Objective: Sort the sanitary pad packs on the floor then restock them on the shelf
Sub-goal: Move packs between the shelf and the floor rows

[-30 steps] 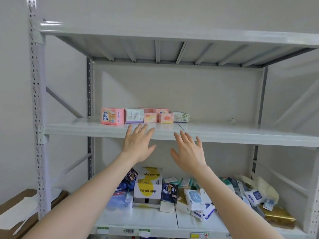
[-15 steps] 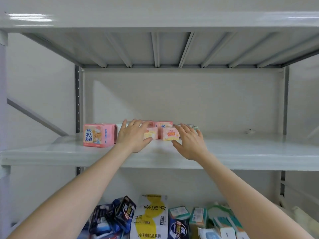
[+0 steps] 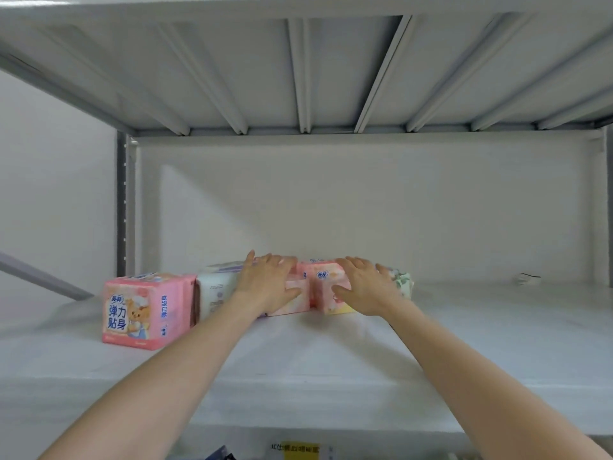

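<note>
A row of sanitary pad packs stands at the back of the white metal shelf (image 3: 331,353). A large pink pack with a bear picture (image 3: 142,310) is at the left end, then a white pack (image 3: 215,295). My left hand (image 3: 265,283) lies flat with straight fingers on a small pink pack (image 3: 293,300). My right hand (image 3: 368,287) rests the same way on a pink and yellow pack (image 3: 326,287). A pale green pack (image 3: 404,283) peeks out behind my right hand. My hands hide the tops of the middle packs.
The ribbed underside of the upper shelf (image 3: 305,71) hangs close overhead. A small crumpled scrap (image 3: 529,278) lies at the back right of the shelf. A grey upright post (image 3: 122,207) stands at the left. A yellow-labelled box (image 3: 298,451) shows below the shelf edge.
My view has moved closer and higher, level with the shelf. Both hands have reached from the shelf's front edge to the back and now lie on the middle packs.
</note>
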`<state>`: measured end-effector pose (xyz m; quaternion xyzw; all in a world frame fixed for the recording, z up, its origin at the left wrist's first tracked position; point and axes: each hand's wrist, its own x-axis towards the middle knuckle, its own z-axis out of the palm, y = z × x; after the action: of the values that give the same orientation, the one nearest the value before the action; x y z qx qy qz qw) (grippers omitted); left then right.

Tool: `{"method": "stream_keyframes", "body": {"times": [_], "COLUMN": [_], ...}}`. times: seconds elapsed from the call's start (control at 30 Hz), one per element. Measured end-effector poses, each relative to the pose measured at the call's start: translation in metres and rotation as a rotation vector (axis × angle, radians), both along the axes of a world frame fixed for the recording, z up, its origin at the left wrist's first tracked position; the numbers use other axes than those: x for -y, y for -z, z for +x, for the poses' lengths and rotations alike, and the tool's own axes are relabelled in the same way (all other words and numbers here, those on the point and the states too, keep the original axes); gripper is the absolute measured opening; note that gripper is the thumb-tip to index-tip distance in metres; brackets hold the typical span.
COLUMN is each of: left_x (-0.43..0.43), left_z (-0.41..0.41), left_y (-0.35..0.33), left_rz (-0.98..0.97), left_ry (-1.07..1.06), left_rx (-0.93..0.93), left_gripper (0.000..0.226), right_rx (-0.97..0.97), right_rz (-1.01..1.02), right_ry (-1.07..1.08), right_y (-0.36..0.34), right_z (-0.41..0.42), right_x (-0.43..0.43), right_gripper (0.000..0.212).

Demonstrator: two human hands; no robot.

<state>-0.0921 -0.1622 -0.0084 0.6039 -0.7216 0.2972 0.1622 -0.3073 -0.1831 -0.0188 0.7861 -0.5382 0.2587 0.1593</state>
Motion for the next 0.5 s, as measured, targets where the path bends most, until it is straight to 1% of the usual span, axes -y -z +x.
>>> {"method": "stream_keyframes", "body": {"times": [0.17,0.27,0.37,0.5], "left_x": [0.029,0.035,0.038,0.036], "left_z": [0.005,0.004,0.001,0.003], "left_y": [0.002,0.003,0.002,0.0], "left_rz": [0.125,0.173,0.203,0.214], "left_ry": [-0.13,-0.192,-0.223,-0.171], "left_rx": [0.049,0.112,0.154,0.134], "left_gripper": [0.068,0.065,0.065,0.064], "right_rx": [-0.014,0.028,0.052,-0.009], "right_rz": [0.192,0.309,0.324,0.312], "right_ry": [-0.001,-0.041,-0.073,-0.052], "right_y": [-0.006,-0.005,-0.007,-0.007], "right_z": [-0.001,-0.002,-0.002,-0.004], "right_x": [0.036,0.044,0.048,0.05], "right_gripper": [0.064,0.064,0.064,0.069]}}
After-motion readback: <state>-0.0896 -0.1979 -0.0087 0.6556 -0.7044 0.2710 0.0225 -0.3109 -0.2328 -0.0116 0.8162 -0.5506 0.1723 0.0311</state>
